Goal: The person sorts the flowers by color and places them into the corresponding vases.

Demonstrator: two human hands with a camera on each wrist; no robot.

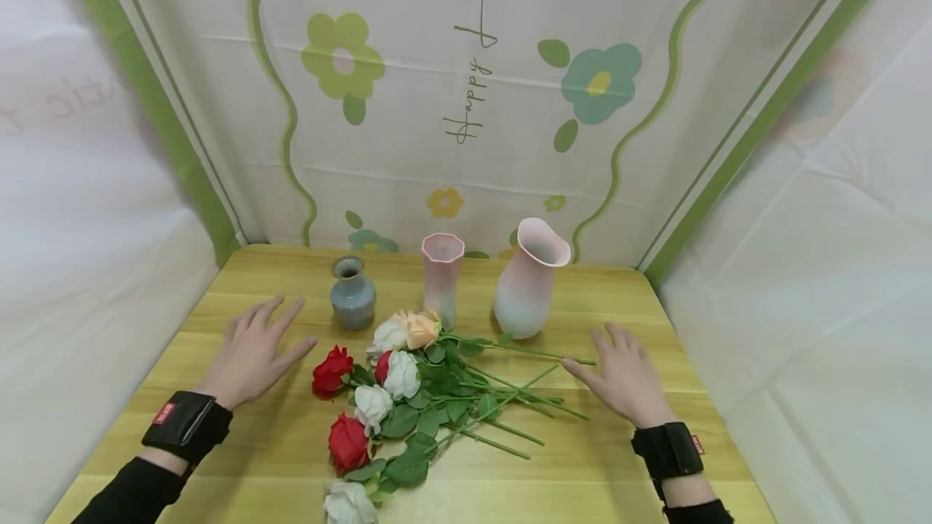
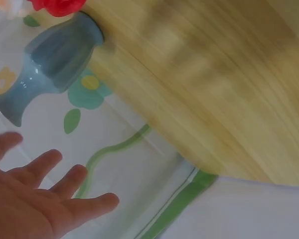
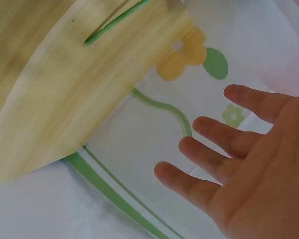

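Note:
My left hand (image 1: 251, 354), fingers spread, is at the left of the table and holds nothing. Nearest to it are a small blue-grey vase (image 1: 353, 297) and a red rose (image 1: 332, 372). On the right, my right hand (image 1: 622, 370) has its fingers extended, with its thumb close to the stem ends; contact cannot be told. Between the hands lies a loose bunch of red, white and peach roses, with green leaves (image 1: 437, 395) and stems pointing right. In the left wrist view the blue-grey vase (image 2: 60, 55) appears beyond the spread fingers. One green stem (image 3: 114, 22) shows in the right wrist view.
Behind the flowers stand a slim pink-and-white vase (image 1: 441, 273) and a larger pink-and-white vase with a flared mouth (image 1: 526, 289). The wooden table (image 1: 582, 467) is bordered at the back and sides by white printed cloth (image 1: 437, 103).

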